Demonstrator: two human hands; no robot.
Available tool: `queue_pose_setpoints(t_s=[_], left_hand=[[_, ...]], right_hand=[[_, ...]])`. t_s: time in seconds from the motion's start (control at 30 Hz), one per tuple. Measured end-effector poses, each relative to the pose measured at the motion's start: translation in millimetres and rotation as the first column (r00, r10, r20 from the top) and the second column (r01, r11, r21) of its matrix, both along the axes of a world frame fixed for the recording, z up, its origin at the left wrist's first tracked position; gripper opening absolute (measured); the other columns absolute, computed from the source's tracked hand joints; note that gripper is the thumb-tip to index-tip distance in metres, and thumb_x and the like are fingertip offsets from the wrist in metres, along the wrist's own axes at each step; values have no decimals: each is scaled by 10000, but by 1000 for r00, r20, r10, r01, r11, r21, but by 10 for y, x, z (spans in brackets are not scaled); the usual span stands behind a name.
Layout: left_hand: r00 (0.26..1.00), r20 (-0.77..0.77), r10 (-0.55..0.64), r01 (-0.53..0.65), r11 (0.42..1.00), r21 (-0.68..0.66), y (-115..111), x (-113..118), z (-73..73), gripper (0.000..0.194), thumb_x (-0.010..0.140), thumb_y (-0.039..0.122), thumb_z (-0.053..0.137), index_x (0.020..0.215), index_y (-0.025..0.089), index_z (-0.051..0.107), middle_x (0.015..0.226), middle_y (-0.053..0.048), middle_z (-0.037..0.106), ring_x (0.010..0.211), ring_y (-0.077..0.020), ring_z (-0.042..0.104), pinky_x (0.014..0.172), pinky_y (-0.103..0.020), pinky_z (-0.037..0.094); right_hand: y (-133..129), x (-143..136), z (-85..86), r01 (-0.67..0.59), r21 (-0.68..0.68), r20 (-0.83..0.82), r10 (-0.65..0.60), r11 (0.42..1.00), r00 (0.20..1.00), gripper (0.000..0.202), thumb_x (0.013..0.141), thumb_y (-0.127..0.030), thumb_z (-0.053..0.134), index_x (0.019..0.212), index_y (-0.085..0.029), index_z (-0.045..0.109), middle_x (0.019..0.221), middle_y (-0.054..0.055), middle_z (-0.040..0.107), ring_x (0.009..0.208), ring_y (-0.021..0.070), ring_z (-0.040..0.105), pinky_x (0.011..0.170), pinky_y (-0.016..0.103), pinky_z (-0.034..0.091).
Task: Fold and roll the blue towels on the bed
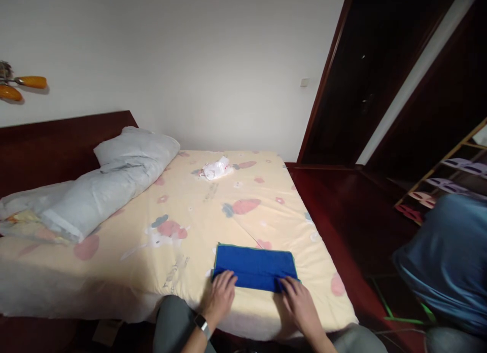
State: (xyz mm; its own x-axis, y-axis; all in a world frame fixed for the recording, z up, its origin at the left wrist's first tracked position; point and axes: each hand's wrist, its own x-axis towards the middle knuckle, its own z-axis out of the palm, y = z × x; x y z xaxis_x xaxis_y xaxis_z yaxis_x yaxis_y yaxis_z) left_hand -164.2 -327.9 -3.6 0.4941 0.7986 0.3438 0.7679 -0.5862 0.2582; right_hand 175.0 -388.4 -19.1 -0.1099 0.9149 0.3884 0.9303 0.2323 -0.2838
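Observation:
A blue cloth (pixel 254 264) with green edging lies folded into a flat rectangle near the front edge of the bed. My left hand (pixel 222 294), with a watch on its wrist, has its fingers curled on the cloth's near left corner. At the near right corner, the fingers of my right hand (pixel 299 299) are bent onto the fabric in the same way. Both thumbs are largely hidden from the camera.
The bed (pixel 205 206) has a cream sheet with carrot prints. A crumpled white plastic bag (pixel 216 168) lies towards the far side. Grey bedding (pixel 110 185) is heaped by the headboard (pixel 57 145). At right are a seated person (pixel 449 261) and a shoe rack (pixel 441 163).

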Motion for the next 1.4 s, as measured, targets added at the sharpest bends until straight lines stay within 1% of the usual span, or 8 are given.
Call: queue_pose_setpoints(t_s=[0.07, 0.13, 0.3, 0.57, 0.97, 1.2, 1.27, 1.4], left_hand=[[979, -79, -188, 185, 982, -39, -92, 188, 64, 455, 981, 212, 471, 1421, 303, 545, 1491, -25, 560, 1383, -245, 492, 1180, -462, 393], [970, -91, -223, 215, 972, -93, -116, 294, 139, 485, 961, 200, 490, 1430, 318, 531, 1490, -12, 560, 1365, -235, 503, 1174, -445, 401], [986, -84, -146, 129, 975, -178, 50, 114, 254, 563, 885, 91, 473, 1388, 326, 566, 1369, -19, 636, 1233, -231, 576, 1065, -406, 472], [996, -85, 12, -26, 986, -167, 306, -332, 161, 599, 763, -1, 512, 1269, 284, 656, 1281, -45, 675, 1200, -251, 596, 1046, -421, 477], [977, 113, 179, -133, 934, -330, 768, -510, 254, 243, 934, 237, 536, 1096, 245, 717, 1072, -37, 771, 944, -187, 715, 889, -298, 545], [936, 75, 344, -325, 926, -189, 881, -426, 165, 316, 1002, 323, 469, 1223, 205, 662, 1174, -120, 690, 1128, -283, 624, 1005, -459, 479], [954, 63, 292, -282, 951, -129, 793, -311, 130, 329, 1024, 280, 409, 1219, 226, 668, 1229, -117, 668, 1172, -278, 602, 1037, -469, 461], [997, -68, -48, 47, 999, -3, 603, -70, 116, 395, 969, 184, 490, 1328, 292, 616, 1355, -55, 630, 1297, -257, 536, 1136, -456, 394]], right_hand=[[-2, -104, -53, -168, -43, 26, 169, 985, 985, 482, 934, -223, 524, 1407, -301, 576, 1404, 71, 625, 1262, 275, 590, 1094, 453, 461], [8, -105, -94, -212, -104, 23, 215, 972, 976, 538, 923, -188, 518, 1445, -313, 548, 1444, 57, 603, 1286, 264, 584, 1115, 447, 456], [43, 234, -143, -200, -183, -45, 195, 963, 980, 564, 935, -184, 500, 1469, -362, 524, 1477, 27, 577, 1323, 240, 563, 1119, 410, 470], [98, 528, -212, -60, -92, -159, 44, 994, 986, 443, 922, -245, 496, 1336, -283, 648, 1342, 69, 672, 1203, 261, 646, 1040, 427, 537], [439, 569, 38, 74, -297, -413, -198, 952, 889, 390, 941, -446, 379, 1123, -239, 654, 945, 60, 775, 864, 247, 732, 795, 359, 580], [551, 544, 112, 200, -198, -324, -256, 960, 911, 353, 940, -418, 428, 1095, -213, 670, 1053, 143, 725, 936, 307, 697, 847, 439, 538], [517, 439, 154, 184, -130, -272, -213, 974, 938, 333, 936, -352, 438, 1113, -205, 680, 1155, 162, 693, 1033, 316, 666, 934, 470, 512], [449, 233, 181, -114, -67, -75, 109, 991, 991, 420, 892, -245, 522, 1294, -249, 643, 1374, 103, 626, 1252, 288, 585, 1072, 460, 474]])
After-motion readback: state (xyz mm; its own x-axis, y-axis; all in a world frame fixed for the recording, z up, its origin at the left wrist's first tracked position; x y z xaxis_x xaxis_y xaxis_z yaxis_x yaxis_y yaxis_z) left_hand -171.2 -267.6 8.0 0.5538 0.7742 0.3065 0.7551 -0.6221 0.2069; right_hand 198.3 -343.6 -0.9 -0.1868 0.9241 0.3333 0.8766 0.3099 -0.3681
